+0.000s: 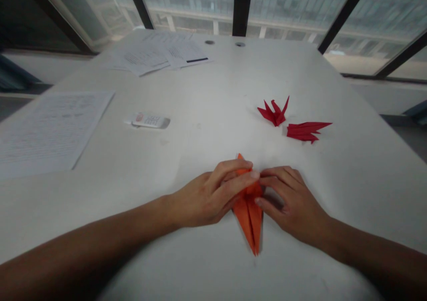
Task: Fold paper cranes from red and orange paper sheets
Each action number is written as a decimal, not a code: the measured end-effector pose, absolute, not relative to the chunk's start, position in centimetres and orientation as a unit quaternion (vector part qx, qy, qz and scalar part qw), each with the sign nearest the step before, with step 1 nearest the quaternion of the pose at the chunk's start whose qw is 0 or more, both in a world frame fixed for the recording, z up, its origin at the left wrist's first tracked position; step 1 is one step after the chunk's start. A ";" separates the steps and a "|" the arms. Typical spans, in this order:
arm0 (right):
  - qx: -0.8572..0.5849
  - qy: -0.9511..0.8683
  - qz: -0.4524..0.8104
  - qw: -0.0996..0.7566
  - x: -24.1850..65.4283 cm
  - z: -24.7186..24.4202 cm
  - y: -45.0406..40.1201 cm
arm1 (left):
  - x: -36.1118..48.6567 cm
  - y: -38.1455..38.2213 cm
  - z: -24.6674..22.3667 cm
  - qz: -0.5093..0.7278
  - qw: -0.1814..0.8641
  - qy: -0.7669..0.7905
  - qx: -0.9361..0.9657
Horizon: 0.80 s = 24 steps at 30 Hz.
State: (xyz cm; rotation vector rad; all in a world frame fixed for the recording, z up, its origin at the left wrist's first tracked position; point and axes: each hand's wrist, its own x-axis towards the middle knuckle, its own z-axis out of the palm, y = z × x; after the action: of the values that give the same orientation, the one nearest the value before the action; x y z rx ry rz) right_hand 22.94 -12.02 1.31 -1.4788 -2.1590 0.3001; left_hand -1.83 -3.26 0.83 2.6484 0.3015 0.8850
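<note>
A folded piece of orange origami paper (248, 214) lies on the table in front of me, long and narrow, with a split point aimed toward me and a single tip at the far end. My left hand (213, 194) rests across its upper part, fingers stretched out over the paper; the thumb is hidden. At the paper's right edge is my right hand (290, 203), its curved fingers and thumb closed on that edge. The fingers cover part of the folds between the hands.
Two red folded-paper figures, a spread one (275, 114) and a flatter one (305, 131), lie beyond my right hand. A white eraser-like block (151, 121) sits at left. Printed sheets (53, 127) and more papers (150, 54) lie on the white table (207, 101). Windows stand behind it.
</note>
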 end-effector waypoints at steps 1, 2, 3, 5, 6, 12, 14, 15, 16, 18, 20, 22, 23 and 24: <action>-0.537 -0.798 0.109 0.250 22.9 1.4 -12.0 | -1.9 -3.4 0.8 0.315 0.149 0.096 0.932; -0.533 -0.801 0.109 0.250 22.9 1.4 -11.9 | -1.9 -3.5 0.8 0.318 0.137 0.091 0.934; -0.531 -0.802 0.110 0.250 22.9 1.4 -11.9 | -1.9 -3.5 0.8 0.322 0.130 0.088 0.934; -0.528 -0.804 0.114 0.250 23.0 1.4 -11.9 | -1.9 -3.5 0.7 0.321 0.141 0.092 0.932; -0.525 -0.805 0.116 0.252 23.1 1.4 -11.9 | -1.9 -3.4 0.7 0.314 0.163 0.098 0.930; -0.502 -0.812 0.132 0.265 23.3 1.2 -12.0 | -1.4 -2.8 0.7 0.235 0.316 0.151 0.907; -0.500 -0.811 0.135 0.273 23.3 1.1 -12.0 | -1.3 -2.7 0.8 0.230 0.312 0.154 0.909; -0.500 -0.810 0.136 0.274 23.2 1.2 -12.0 | -1.3 -2.6 0.9 0.228 0.306 0.156 0.911; -0.501 -0.809 0.138 0.274 23.2 1.2 -12.0 | -1.3 -2.7 1.0 0.225 0.300 0.157 0.913; -0.503 -0.809 0.140 0.269 23.1 1.3 -11.9 | -1.3 -2.7 1.1 0.220 0.297 0.158 0.916; -0.503 -0.813 0.140 0.257 23.1 1.3 -11.9 | -1.3 -2.7 1.1 0.214 0.298 0.163 0.916; -0.511 -0.813 0.139 0.244 23.1 1.2 -12.0 | -1.4 -2.6 1.1 0.201 0.299 0.173 0.917; -0.521 -0.807 0.137 0.244 23.1 1.0 -12.0 | -1.4 -2.6 1.1 0.196 0.301 0.182 0.915; -0.535 -0.796 0.130 0.252 23.1 0.9 -12.1 | -1.5 -2.6 1.1 0.195 0.304 0.191 0.913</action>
State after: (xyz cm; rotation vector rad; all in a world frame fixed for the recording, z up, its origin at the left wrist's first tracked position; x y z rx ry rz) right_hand 23.07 -12.07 0.88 -1.4540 -2.1648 0.3548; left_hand -1.46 -2.60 1.12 2.4177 0.5070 0.5164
